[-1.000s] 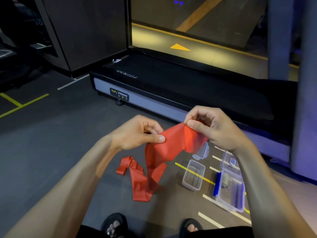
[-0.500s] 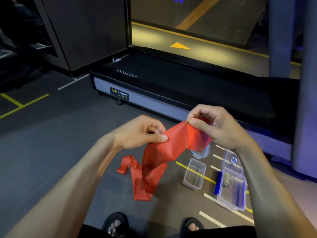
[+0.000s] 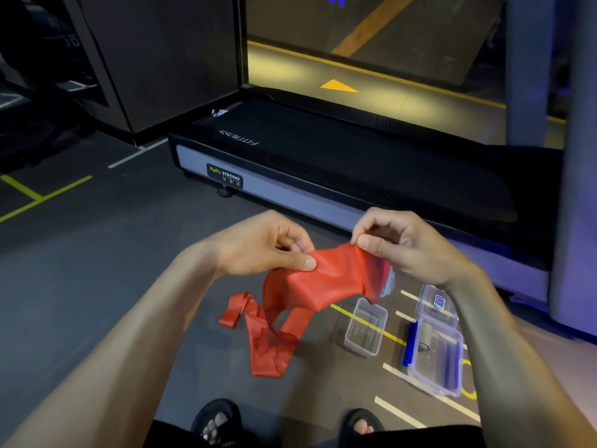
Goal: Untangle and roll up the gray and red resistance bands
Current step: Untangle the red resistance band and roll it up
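A wide red resistance band is stretched between my two hands at waist height. My left hand pinches its left edge between thumb and fingers. My right hand pinches the top right corner with thumb and forefinger. The rest of the band hangs down and lies crumpled and folded on the dark floor. A small grey roll sits inside the larger clear box to the right; I cannot tell whether it is the gray band.
A treadmill deck lies across the floor just beyond my hands. A small clear open container and a larger clear box with blue clips stand on the floor at right. My sandalled feet are at the bottom edge.
My hands have drawn the held part of the band flatter and a little lower. My right fingers have shifted along the top edge. The band's tail on the floor has barely moved.
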`<state>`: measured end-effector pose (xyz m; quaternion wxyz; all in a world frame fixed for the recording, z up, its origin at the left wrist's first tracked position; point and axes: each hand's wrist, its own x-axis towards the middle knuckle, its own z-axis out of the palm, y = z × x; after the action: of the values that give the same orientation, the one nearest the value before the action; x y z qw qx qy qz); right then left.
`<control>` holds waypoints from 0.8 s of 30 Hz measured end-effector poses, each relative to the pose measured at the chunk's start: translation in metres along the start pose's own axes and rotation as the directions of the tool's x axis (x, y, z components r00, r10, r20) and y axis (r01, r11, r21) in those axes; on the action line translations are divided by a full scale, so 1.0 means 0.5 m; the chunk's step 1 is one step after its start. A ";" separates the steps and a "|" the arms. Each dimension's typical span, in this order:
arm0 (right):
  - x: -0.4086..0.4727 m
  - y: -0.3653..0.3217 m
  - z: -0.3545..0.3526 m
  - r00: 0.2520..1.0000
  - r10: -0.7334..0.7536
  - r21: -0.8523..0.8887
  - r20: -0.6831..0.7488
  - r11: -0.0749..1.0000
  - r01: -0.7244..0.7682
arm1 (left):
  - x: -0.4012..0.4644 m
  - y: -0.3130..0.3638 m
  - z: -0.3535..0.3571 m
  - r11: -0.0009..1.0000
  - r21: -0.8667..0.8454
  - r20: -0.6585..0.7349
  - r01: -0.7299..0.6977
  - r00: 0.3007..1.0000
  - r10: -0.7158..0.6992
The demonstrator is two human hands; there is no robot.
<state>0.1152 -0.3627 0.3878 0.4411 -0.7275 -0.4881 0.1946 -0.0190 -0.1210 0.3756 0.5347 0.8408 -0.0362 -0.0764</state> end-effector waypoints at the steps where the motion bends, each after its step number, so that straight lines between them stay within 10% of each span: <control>1: -0.001 0.001 -0.001 1.000 -0.005 0.026 0.023 1.000 0.004 | -0.002 0.005 -0.002 1.000 0.013 0.035 0.005 0.999 -0.006; 8: 0.018 -0.011 0.059 0.994 -0.079 0.349 0.071 0.936 0.049 | 0.003 0.011 0.002 0.987 0.160 0.072 0.005 0.997 -0.017; 24: 0.049 -0.025 0.105 0.995 -0.093 -0.031 0.041 0.995 0.094 | 0.003 0.005 -0.004 0.962 0.269 -0.136 -0.046 0.987 0.086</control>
<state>0.0820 -0.3155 0.3735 0.4280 -0.7071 -0.5333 0.1800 -0.0171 -0.1203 0.3786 0.4210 0.9064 -0.0350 0.0087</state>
